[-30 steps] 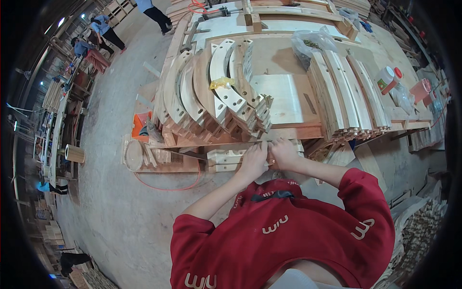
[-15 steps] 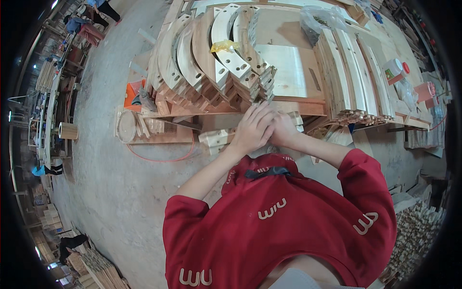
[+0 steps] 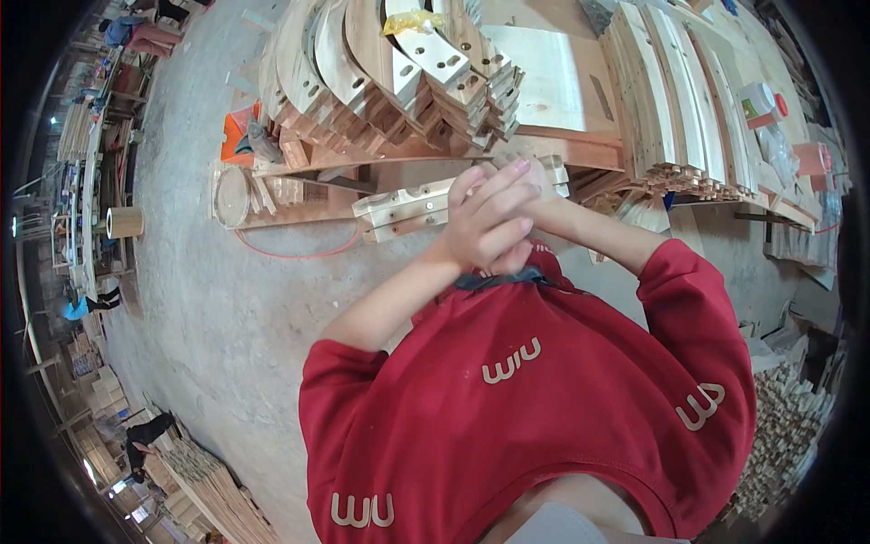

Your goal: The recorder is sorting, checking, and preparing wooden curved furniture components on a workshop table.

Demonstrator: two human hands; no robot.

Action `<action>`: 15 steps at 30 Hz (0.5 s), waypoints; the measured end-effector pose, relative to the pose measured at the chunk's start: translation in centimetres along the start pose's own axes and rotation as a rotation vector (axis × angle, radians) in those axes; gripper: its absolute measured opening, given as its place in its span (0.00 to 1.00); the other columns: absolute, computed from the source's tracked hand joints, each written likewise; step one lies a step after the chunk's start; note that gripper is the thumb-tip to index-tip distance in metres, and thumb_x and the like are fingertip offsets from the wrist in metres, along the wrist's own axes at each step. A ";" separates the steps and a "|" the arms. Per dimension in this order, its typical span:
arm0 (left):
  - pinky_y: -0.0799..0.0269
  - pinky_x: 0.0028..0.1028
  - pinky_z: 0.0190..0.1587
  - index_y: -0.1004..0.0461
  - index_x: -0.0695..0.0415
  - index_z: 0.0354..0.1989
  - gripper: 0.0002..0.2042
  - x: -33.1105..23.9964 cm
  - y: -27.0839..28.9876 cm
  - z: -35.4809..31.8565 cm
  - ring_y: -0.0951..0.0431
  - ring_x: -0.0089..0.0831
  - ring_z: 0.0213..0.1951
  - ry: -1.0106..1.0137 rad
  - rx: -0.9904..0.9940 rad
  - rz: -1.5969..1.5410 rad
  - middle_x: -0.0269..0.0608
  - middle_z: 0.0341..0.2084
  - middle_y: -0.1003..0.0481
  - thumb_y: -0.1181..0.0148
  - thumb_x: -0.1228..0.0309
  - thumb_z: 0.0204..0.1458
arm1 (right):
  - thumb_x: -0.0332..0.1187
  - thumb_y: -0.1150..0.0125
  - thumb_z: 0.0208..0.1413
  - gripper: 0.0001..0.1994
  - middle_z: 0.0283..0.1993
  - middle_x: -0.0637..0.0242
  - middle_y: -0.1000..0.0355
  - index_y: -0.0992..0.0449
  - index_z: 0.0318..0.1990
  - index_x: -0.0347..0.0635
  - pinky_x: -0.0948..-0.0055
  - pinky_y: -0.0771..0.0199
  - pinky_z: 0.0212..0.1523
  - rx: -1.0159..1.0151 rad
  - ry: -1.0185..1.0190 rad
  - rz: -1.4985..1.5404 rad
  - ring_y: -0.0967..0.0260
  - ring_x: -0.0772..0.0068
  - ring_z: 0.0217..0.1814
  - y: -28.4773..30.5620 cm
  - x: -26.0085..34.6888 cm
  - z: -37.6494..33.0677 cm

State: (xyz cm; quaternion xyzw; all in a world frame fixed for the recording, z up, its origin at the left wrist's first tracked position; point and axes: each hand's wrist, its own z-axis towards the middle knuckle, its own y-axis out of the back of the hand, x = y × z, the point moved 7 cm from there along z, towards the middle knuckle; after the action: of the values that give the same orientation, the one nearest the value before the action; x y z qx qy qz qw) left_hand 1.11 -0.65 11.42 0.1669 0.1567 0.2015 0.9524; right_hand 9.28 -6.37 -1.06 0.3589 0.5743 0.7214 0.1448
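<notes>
Held together in front of my chest are my two hands, close to the near edge of a workbench. My left hand (image 3: 485, 218) is closed, its bent fingers lying across the other hand. Partly hidden behind it, my right hand (image 3: 536, 181) appears closed against the left; most of its fingers cannot be seen. No tool or workpiece shows between them. Just beyond my hands, a pale drilled wooden bar (image 3: 408, 210) lies below the bench edge. Curved wooden pieces (image 3: 372, 54) with drilled holes are stacked on the bench, and a yellow plastic scrap (image 3: 414, 22) rests on top.
At the right stand long wooden slats (image 3: 657, 100) in a stack, beside a white tub with a red lid (image 3: 759, 102). An orange hose (image 3: 299, 254) loops over the floor at left. Wooden sticks (image 3: 784, 444) are heaped at lower right. Other people are far left.
My clasped hands have come nearer my body, away from the stacked curved pieces, and the left has turned over the right. The view has shifted, so the bench sits higher.
</notes>
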 end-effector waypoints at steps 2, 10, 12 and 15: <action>0.61 0.39 0.59 0.40 0.54 0.42 0.15 4.3 -1.4 -3.8 0.32 0.45 0.51 0.187 0.170 0.064 0.46 0.38 0.28 0.54 0.60 0.49 | 0.34 0.40 0.32 0.09 0.27 0.61 0.27 0.24 0.27 0.48 0.63 0.29 0.36 -0.033 0.109 0.016 0.28 0.58 0.31 1.1 1.0 -0.3; 0.56 0.41 0.57 0.43 0.56 0.44 0.16 0.8 -2.2 -0.2 0.30 0.44 0.47 0.276 0.003 -0.189 0.45 0.36 0.28 0.52 0.68 0.47 | 0.33 0.42 0.35 0.06 0.30 0.61 0.28 0.26 0.25 0.46 0.61 0.31 0.36 0.075 -0.056 0.034 0.29 0.59 0.32 -0.8 -1.8 -0.7; 0.42 0.38 0.50 0.38 0.59 0.41 0.14 1.5 -3.5 -0.3 0.27 0.39 0.42 0.403 0.180 -0.265 0.45 0.35 0.28 0.48 0.75 0.45 | 0.34 0.43 0.36 0.07 0.30 0.60 0.29 0.27 0.26 0.44 0.60 0.33 0.38 -0.016 -0.044 -0.027 0.31 0.57 0.34 0.2 -2.0 -1.2; 0.35 0.34 0.45 0.35 0.60 0.39 0.11 3.2 -5.9 -0.2 0.26 0.37 0.38 0.750 0.355 -0.294 0.45 0.33 0.28 0.48 0.74 0.46 | 0.34 0.43 0.35 0.10 0.31 0.59 0.30 0.28 0.28 0.42 0.61 0.35 0.40 -0.151 -0.058 0.056 0.32 0.56 0.37 0.1 -4.3 -3.4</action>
State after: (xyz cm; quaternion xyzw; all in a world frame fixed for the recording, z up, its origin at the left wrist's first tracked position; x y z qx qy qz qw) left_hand 5.77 -4.34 8.21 0.2191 0.5459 0.0807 0.8046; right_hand 9.97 -11.53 -2.73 0.3836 0.5035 0.7557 0.1680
